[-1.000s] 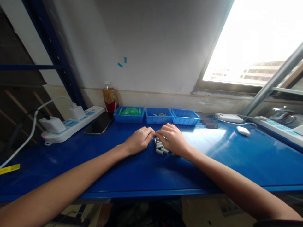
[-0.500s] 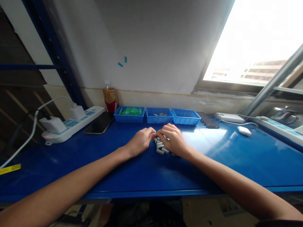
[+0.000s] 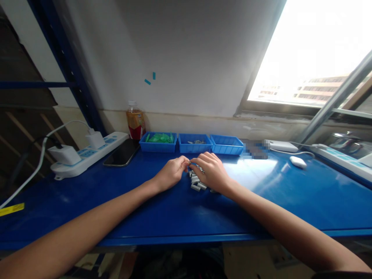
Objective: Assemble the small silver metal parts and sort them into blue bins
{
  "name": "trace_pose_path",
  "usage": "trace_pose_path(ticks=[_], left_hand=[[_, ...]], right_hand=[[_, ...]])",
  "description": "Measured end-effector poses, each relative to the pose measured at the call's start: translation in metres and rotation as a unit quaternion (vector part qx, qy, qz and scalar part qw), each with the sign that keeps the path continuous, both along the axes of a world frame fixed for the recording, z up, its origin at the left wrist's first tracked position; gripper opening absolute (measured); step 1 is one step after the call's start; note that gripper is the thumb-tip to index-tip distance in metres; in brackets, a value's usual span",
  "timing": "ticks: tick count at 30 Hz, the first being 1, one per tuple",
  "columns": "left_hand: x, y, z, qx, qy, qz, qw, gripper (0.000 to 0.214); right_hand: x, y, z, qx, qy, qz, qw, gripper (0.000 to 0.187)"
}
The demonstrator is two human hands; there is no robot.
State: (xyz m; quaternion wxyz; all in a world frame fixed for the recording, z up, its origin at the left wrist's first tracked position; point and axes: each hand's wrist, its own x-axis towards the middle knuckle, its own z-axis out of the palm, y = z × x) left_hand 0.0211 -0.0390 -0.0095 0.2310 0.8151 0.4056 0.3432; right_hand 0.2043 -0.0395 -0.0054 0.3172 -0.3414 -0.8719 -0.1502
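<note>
My left hand (image 3: 172, 173) is closed in a pinch, its thumb and fingertips meeting those of my right hand (image 3: 211, 170) above the table. Whatever small piece sits between the fingertips is too small and covered to name. The fingers of my right hand curve over a pile of short silvery metal pieces (image 3: 195, 187), hiding part of it. Behind the hands stands a blue bin (image 3: 195, 148) with a few similar small metal bits inside. To its left, another blue bin (image 3: 158, 147) holds green pieces (image 3: 159, 138).
A third blue bin (image 3: 226, 149) stands right of the others. On the left are a phone (image 3: 122, 153), a power strip (image 3: 87, 153) and a drink bottle (image 3: 135, 122). A white case (image 3: 298, 162), a white power bank (image 3: 280, 145) and another power strip (image 3: 343, 162) lie right.
The right index finger has straightened a little toward the left fingertips, and a small gap shows between the hands' thumbs. The pile and bins stay in place; the view has shifted slightly.
</note>
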Motion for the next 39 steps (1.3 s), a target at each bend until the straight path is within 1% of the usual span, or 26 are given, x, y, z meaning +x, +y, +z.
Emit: trace_pose_path(ticks=[3, 6, 9, 12, 15, 19, 21, 26, 29, 32, 35, 39], left_hand=[[0.0002, -0.0009, 0.0007, -0.009, -0.003, -0.009, 1.000, 0.034], [0.0008, -0.0023, 0.0013, -0.010, 0.002, -0.021, 1.000, 0.035], [0.0013, -0.0030, 0.0021, -0.015, 0.008, -0.023, 1.000, 0.036], [0.0009, -0.0029, 0.0015, -0.017, 0.018, -0.022, 0.999, 0.034], [-0.0004, -0.0024, -0.0014, 0.024, 0.034, 0.002, 0.999, 0.027], [-0.0017, -0.0020, -0.0039, 0.104, 0.055, 0.021, 0.993, 0.025], [-0.0019, -0.0023, -0.0032, 0.120, 0.060, 0.029, 0.990, 0.021], [-0.0022, -0.0033, 0.0003, 0.125, 0.062, 0.035, 0.990, 0.021], [-0.0022, -0.0037, 0.0016, 0.122, 0.063, 0.031, 0.990, 0.021], [-0.0018, -0.0044, 0.0033, 0.105, 0.062, 0.031, 0.992, 0.025], [-0.0013, -0.0054, 0.0049, 0.091, 0.065, 0.022, 0.993, 0.031], [-0.0021, -0.0056, 0.0040, 0.086, 0.064, 0.011, 0.994, 0.033]], right_hand=[[0.0006, -0.0009, 0.0008, 0.002, 0.000, -0.001, 1.000, 0.019], [-0.0002, -0.0017, 0.0007, -0.027, 0.024, 0.006, 0.999, 0.019], [-0.0021, -0.0012, -0.0003, -0.060, 0.066, 0.014, 0.996, 0.016], [-0.0032, 0.0008, -0.0010, -0.090, 0.128, 0.022, 0.987, 0.013], [-0.0027, 0.0025, -0.0008, -0.109, 0.181, 0.027, 0.977, 0.012], [-0.0026, 0.0014, -0.0007, -0.134, 0.208, 0.031, 0.968, 0.011], [-0.0037, 0.0001, -0.0011, -0.144, 0.210, 0.037, 0.966, 0.010], [-0.0050, -0.0013, -0.0013, -0.157, 0.188, 0.043, 0.969, 0.011], [-0.0036, -0.0018, -0.0006, -0.138, 0.157, 0.039, 0.977, 0.005], [-0.0024, -0.0023, -0.0004, -0.111, 0.115, 0.054, 0.986, 0.012], [-0.0021, -0.0023, -0.0007, -0.090, 0.083, 0.061, 0.991, 0.010], [-0.0025, -0.0025, 0.0008, -0.085, 0.101, 0.054, 0.990, 0.008]])
